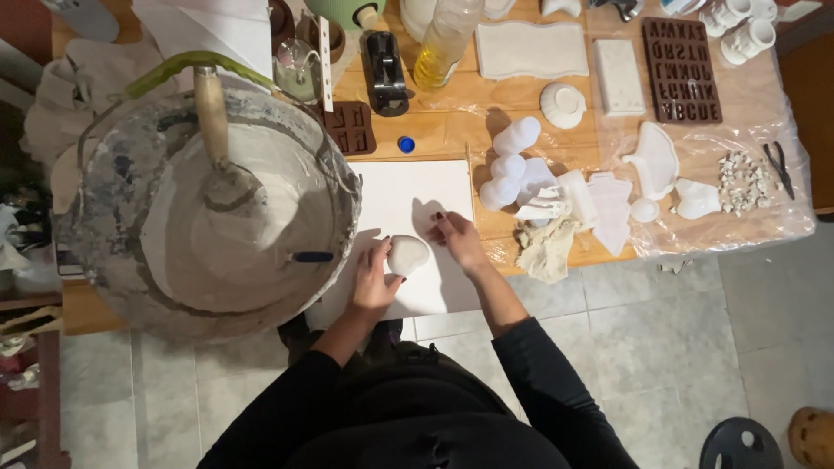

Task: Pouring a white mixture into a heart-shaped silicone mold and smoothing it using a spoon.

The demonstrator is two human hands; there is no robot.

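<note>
A small white heart-shaped plaster piece [407,254] rests on a white board [408,187] at the near edge of the wooden table [434,130]. My left hand [373,282] curls around the piece's left side and grips it. My right hand [456,236] touches the piece's upper right edge with its fingertips, fingers bent. Both sleeves are black.
A big plaster-smeared bucket [113,174] with a wooden-handled trowel [213,113] stands left of the board. White cast shapes [508,165], a cloth [546,247], brown letter moulds [682,69], a bottle of yellow liquid [443,43] and pliers [779,165] lie on plastic sheeting to the right.
</note>
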